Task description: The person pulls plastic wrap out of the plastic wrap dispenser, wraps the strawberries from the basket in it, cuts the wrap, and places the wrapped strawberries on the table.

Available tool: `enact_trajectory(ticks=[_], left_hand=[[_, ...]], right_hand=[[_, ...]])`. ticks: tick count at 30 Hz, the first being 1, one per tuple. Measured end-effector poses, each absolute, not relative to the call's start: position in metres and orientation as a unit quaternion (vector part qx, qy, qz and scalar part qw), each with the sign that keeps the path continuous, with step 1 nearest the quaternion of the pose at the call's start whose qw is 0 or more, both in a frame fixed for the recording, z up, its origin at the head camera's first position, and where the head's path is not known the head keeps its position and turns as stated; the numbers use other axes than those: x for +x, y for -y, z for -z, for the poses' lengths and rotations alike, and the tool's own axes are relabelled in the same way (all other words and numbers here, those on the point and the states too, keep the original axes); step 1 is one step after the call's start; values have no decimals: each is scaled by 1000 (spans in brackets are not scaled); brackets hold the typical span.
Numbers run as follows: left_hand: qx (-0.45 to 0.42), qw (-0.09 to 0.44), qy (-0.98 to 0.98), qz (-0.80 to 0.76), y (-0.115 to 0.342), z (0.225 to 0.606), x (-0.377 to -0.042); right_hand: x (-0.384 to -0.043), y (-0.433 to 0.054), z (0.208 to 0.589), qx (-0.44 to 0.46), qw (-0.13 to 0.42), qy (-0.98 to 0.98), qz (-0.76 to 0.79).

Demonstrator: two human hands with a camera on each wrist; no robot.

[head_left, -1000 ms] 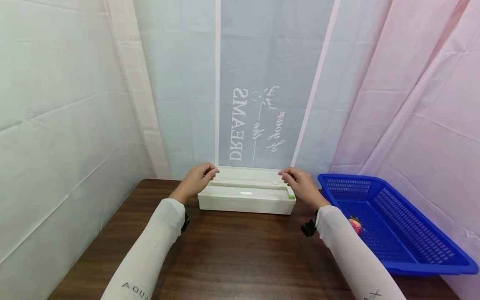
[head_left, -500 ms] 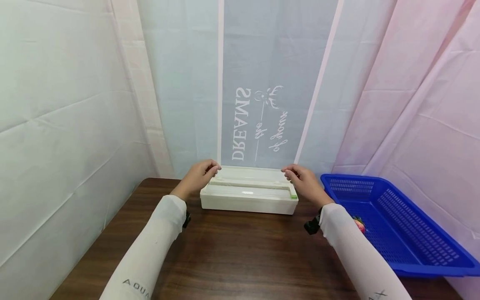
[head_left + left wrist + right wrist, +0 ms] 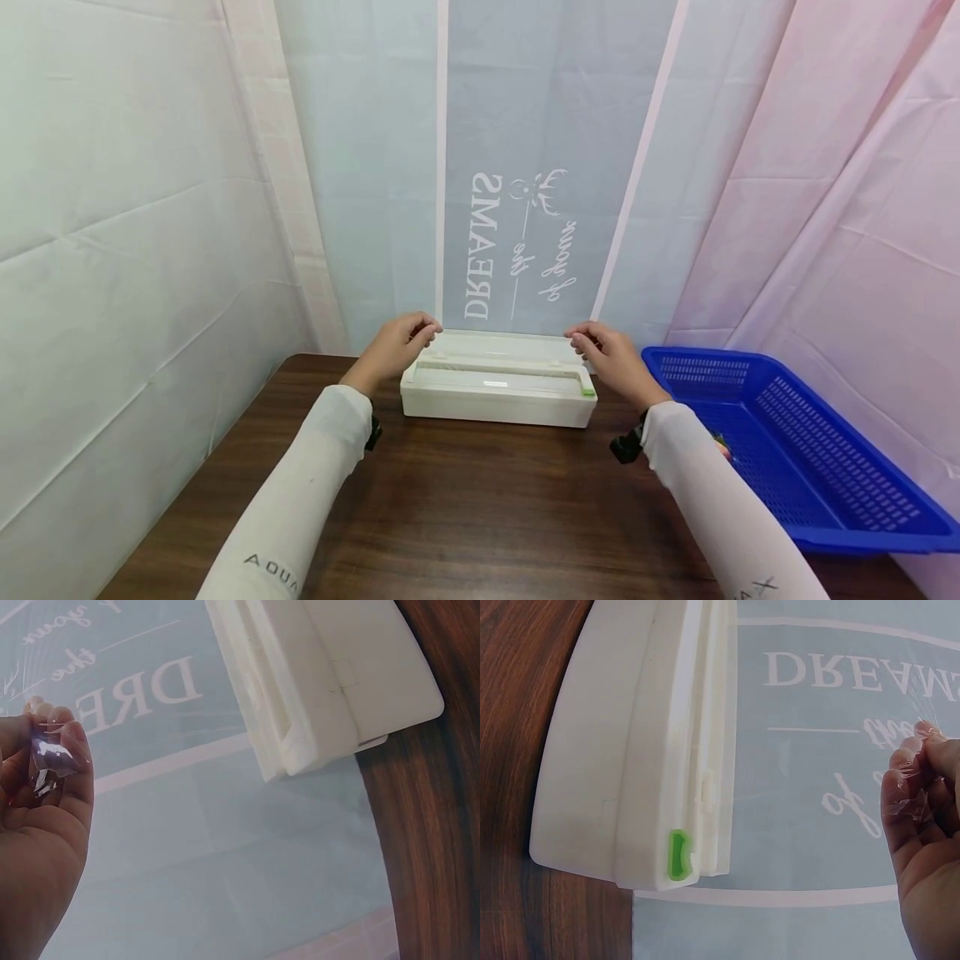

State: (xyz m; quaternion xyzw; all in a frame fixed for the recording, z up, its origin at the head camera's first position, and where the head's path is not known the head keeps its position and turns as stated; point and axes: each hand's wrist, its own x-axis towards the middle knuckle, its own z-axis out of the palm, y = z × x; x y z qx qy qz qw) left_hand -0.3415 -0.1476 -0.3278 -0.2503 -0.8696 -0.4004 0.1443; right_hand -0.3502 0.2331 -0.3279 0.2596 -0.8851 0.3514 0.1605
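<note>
A white cling film dispenser [image 3: 495,407] stands on the table, its top side open along a long slot. Toward the right end of its edge sits a green slider [image 3: 678,855]. Just above and behind the dispenser's left end, my left hand [image 3: 397,350] pinches a corner of clear cling film [image 3: 54,761]; loose film is bunched between thumb and fingers. Beyond the right end, my right hand [image 3: 613,360] pinches the other corner, where the film wrinkles over the fingertips [image 3: 906,757]. The film between the hands is nearly invisible in the head view.
A blue perforated basket [image 3: 832,537] stands on the right of the brown wooden table [image 3: 480,508]. Inside it lies a small red and yellow item with green leaves [image 3: 722,446], mostly hidden by the right sleeve. A printed cloth [image 3: 555,100] hangs close behind the dispenser.
Both hands have risen a little and moved slightly away from the dispenser, still pinching the film. The head view has shifted slightly.
</note>
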Motion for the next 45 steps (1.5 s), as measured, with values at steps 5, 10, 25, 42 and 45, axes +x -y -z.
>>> enact_trajectory(ticks=[5,10,25,42,45], left_hand=[[-245,153,870,399,148,324,-339],[-251,162,866,402,148,321,-338],[-238,165,870,400,146,316,-339],[-253,178,867,392,149,306,-337],[-249,180,867,391,149,305,-339]], right_hand=[[-349,-232,323,265,162,884,-348],[-348,-231,319,268,167,885,-343],[-347,-233,311,278,187,886,-322],[-345,-233,306,295,210,877,-314],[-345,-233,304,298,217,876,-312]])
